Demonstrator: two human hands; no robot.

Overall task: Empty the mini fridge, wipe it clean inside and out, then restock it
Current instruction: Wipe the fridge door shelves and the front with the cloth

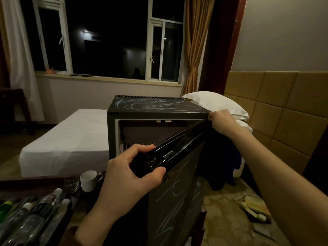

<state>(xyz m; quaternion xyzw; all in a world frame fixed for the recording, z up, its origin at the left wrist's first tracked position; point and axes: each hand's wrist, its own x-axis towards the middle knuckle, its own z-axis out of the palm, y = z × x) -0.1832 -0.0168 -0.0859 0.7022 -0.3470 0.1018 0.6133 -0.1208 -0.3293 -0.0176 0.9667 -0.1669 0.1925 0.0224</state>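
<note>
1. The black mini fridge (156,110) stands in front of the bed (71,135), its door (177,192) swung open.
2. The left hand (134,173) grips the door's top edge, fingers curled round it.
3. The right hand (221,121) pinches the door's top corner at the hinge side.
4. Bottles (35,215) and a white cup (88,181) lie at lower left.

1. Room was dim, warm-toned; the light source itself was out of frame.
2. Dark night window panes (110,41) showed small lamp reflections.
3. Glossy black fridge door edge (170,150) carried glare streaks.
4. Clear plastic bottles (30,215) at lower left were blurred.
5. Wide-angle bending showed at the edges.
</note>
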